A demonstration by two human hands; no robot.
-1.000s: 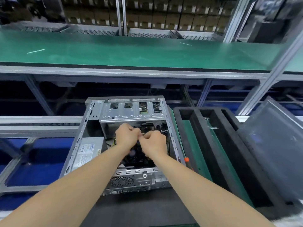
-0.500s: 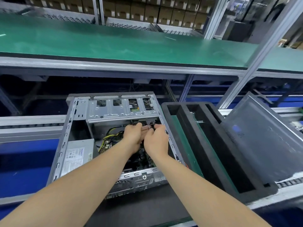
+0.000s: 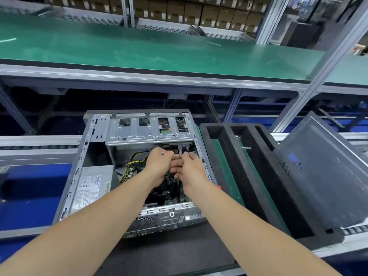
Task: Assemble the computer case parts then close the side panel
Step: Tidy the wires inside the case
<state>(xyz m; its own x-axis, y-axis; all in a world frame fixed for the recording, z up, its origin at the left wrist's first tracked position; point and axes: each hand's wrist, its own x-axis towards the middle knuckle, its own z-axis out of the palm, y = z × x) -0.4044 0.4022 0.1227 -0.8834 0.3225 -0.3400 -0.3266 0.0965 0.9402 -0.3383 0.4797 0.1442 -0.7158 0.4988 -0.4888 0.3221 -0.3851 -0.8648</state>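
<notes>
"Which way does it go?"

"Straight away from me. My left hand (image 3: 159, 166) and right hand (image 3: 190, 171) both pinch the grey cable (image 3: 180, 153) inside the case (image 3: 79, 156). It runs lengthwise toward the drive cage (image 3: 147, 133), just beyond them."

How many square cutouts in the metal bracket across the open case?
4 cutouts in a row along the bracket at the case's far end: left, centre-left, centre-right, right. None look hidden.

We log this as an electronics assembly line, factory floor: long green conveyor belt (image 3: 159, 50) w/ alu frame posts (image 3: 326, 64), roller track (image 3: 29, 146) at bench level, cartons (image 3: 179, 10) stacked behind, black foam tray (image 3: 256, 176) beside an open computer case (image 3: 147, 134) on our station
</notes>
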